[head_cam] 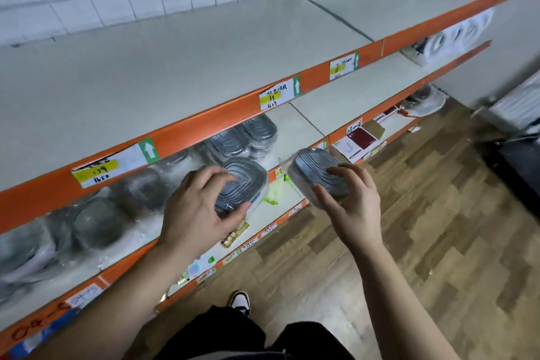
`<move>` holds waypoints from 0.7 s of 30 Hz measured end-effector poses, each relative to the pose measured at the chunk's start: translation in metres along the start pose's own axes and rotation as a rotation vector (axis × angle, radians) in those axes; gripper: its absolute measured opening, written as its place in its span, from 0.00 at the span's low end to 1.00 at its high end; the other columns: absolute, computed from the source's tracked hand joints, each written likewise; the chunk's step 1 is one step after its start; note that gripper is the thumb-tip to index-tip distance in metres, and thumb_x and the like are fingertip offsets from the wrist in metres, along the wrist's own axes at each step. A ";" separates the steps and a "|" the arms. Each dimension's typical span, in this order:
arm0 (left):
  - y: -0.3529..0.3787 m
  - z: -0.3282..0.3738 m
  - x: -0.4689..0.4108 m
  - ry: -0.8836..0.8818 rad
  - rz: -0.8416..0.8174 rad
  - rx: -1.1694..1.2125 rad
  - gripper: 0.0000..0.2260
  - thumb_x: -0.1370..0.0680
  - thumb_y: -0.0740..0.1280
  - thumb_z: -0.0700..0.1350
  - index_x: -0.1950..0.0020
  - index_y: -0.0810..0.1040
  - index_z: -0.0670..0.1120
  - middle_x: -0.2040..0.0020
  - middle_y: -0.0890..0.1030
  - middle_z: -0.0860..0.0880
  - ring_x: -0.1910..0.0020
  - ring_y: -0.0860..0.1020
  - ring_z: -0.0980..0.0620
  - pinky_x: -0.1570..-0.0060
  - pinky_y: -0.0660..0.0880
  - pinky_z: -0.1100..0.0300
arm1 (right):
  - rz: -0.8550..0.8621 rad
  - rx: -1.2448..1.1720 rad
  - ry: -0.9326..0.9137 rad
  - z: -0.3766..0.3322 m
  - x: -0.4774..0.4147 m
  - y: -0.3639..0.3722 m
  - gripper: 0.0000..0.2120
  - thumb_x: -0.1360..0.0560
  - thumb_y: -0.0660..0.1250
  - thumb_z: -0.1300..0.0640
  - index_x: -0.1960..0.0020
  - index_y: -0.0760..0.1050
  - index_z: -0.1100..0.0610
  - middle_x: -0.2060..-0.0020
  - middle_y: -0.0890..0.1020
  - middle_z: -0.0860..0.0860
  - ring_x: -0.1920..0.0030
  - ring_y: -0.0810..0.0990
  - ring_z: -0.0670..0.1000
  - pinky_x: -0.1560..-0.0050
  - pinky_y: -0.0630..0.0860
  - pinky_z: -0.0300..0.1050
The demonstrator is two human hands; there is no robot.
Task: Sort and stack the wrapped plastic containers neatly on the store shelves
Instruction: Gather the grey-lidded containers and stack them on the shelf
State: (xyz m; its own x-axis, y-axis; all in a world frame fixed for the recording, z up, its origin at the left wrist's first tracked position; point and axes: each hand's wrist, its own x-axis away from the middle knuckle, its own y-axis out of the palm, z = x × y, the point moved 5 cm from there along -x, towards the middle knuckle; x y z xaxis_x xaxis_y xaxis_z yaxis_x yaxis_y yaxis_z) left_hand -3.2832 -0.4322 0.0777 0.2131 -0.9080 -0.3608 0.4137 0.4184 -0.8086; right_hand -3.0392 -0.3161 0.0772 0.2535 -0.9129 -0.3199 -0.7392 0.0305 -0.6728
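Note:
My left hand [198, 207] grips a wrapped grey plastic container [245, 178] at the front edge of the second shelf [304, 123], thumb at its near end and fingers over its ribbed lid. My right hand [350, 202] holds a second wrapped grey container [312, 166] in the air just in front of that shelf, tilted, with fingers curled over its top. More wrapped grey containers [236, 140] lie further back on the same shelf. Several blurred round ones [96, 219] lie to the left.
The wide top shelf [175, 67] has an orange front rail with price labels [274, 96]. Lower shelves hold small packets and red items [362, 137]. White packaged goods [450, 38] sit at the right. Wood-pattern floor [409, 228] lies below; my legs and a shoe [241, 301] are near the bottom.

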 end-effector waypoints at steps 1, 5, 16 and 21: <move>0.006 0.000 -0.009 -0.014 -0.007 -0.005 0.23 0.27 0.64 0.61 0.44 0.81 0.45 0.43 0.78 0.49 0.45 0.78 0.45 0.50 0.79 0.49 | -0.024 0.006 -0.009 0.007 -0.011 0.004 0.20 0.30 0.70 0.43 0.44 0.81 0.55 0.44 0.77 0.47 0.41 0.76 0.50 0.40 0.70 0.43; 0.036 0.008 -0.044 -0.064 -0.011 -0.057 0.23 0.27 0.64 0.62 0.44 0.81 0.46 0.42 0.78 0.50 0.45 0.77 0.46 0.50 0.78 0.50 | -0.110 0.034 -0.052 0.041 -0.059 0.015 0.19 0.29 0.71 0.44 0.45 0.81 0.55 0.42 0.78 0.51 0.41 0.76 0.53 0.40 0.72 0.47; 0.152 0.069 -0.110 -0.328 0.150 -0.197 0.20 0.28 0.67 0.60 0.46 0.82 0.47 0.43 0.80 0.50 0.48 0.79 0.47 0.49 0.75 0.56 | -0.457 0.053 -0.236 0.174 -0.200 0.064 0.20 0.30 0.68 0.41 0.49 0.79 0.55 0.51 0.80 0.51 0.50 0.79 0.57 0.52 0.74 0.45; 0.201 0.073 -0.123 -0.506 0.200 -0.185 0.21 0.28 0.66 0.62 0.46 0.82 0.47 0.42 0.80 0.50 0.46 0.79 0.46 0.48 0.75 0.55 | -0.543 0.090 -0.359 0.206 -0.262 0.139 0.19 0.30 0.70 0.45 0.48 0.79 0.58 0.51 0.81 0.55 0.50 0.79 0.62 0.49 0.76 0.52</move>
State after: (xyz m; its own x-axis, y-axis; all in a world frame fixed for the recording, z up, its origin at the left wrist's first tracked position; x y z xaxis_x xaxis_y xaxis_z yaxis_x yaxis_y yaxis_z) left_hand -3.1613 -0.2348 -0.0068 0.6876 -0.6680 -0.2845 0.1696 0.5288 -0.8316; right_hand -3.0798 0.0111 -0.0693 0.7798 -0.6159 -0.1118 -0.3965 -0.3478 -0.8496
